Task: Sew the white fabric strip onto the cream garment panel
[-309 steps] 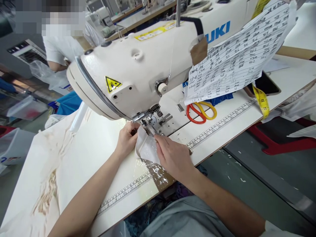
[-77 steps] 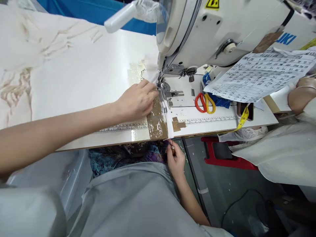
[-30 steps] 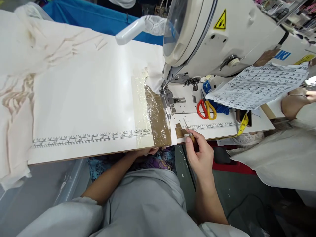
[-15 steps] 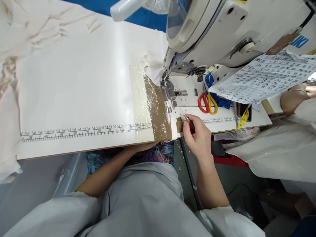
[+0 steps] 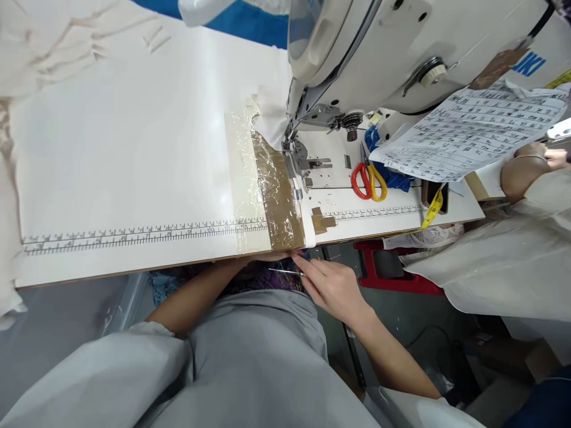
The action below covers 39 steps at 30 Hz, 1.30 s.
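My right hand [image 5: 332,285] is just below the table's front edge, its fingers closed on a thin metal-shafted tool [image 5: 285,271]. The shaft points left; the handle is hidden in my palm, and I cannot tell its exact kind. My right index fingertip reaches the edge beside a white fabric strip [image 5: 308,229] running from the sewing machine [image 5: 348,71]. Close by, my left hand [image 5: 272,256] is tucked under the tabletop edge, with its fingers hidden. Clear tape over brown tape [image 5: 281,202] covers the tabletop above both hands.
Red-and-yellow-handled scissors [image 5: 368,180] lie right of the needle area, near blue fabric [image 5: 397,177]. A yellow tape measure [image 5: 432,208] hangs over the edge. A handwritten sheet [image 5: 468,134] hangs from the machine. Pale fabric [image 5: 53,35] lies at left. Another person's arm [image 5: 524,169] is at right.
My right hand has moved down and left with the tool, from above the tabletop to below its front edge near my left hand. The view has shifted slightly.
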### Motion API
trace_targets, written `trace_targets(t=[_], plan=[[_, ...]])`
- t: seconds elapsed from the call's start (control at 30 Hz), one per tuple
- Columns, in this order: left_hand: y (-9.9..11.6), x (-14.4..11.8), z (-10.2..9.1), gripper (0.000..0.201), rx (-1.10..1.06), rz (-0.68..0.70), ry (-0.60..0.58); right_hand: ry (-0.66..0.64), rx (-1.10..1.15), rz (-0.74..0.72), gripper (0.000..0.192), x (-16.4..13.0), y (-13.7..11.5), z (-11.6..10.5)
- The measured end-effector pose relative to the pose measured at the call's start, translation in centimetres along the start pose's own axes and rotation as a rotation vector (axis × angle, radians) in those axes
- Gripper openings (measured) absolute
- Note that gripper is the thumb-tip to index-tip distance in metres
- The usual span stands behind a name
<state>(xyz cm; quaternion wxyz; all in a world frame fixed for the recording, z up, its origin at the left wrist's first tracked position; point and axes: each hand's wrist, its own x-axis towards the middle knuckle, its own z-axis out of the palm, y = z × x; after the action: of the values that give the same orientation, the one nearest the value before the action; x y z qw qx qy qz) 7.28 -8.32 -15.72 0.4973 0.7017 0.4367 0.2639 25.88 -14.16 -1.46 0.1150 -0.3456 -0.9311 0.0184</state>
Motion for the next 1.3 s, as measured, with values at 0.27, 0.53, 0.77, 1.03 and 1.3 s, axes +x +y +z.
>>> trace_targets(t=[0.27, 0.53, 0.77, 1.03, 1.3], plan=[[0.5, -8.1, -0.1, 0.029, 0.154, -0.077, 0.303, 0.276, 0.011, 0.459, 0.034, 3.7, 7.3, -1.7], [4.2, -5.7, 2.3, 0.025, 0.028, 0.015, 0.463, 0.216, -0.233, 0.59, 0.037, 10.1, 9.9, 0.0], [3.1, -3.4, 4.0, 0.032, -0.03, -0.006, 0.523, 0.288, -0.286, 0.725, 0.035, 4.4, 14.1, -2.0], [4.1, -4.0, 3.9, 0.03, -0.083, 0.065, 0.604, -0.193, -0.064, 0.864, 0.025, 6.8, 16.3, -5.9], [5.6, -6.3, 4.2, 0.03, -0.293, 0.117, 0.543, -0.104, 0.163, 0.871, 0.02, 1.9, 14.9, -7.3]])
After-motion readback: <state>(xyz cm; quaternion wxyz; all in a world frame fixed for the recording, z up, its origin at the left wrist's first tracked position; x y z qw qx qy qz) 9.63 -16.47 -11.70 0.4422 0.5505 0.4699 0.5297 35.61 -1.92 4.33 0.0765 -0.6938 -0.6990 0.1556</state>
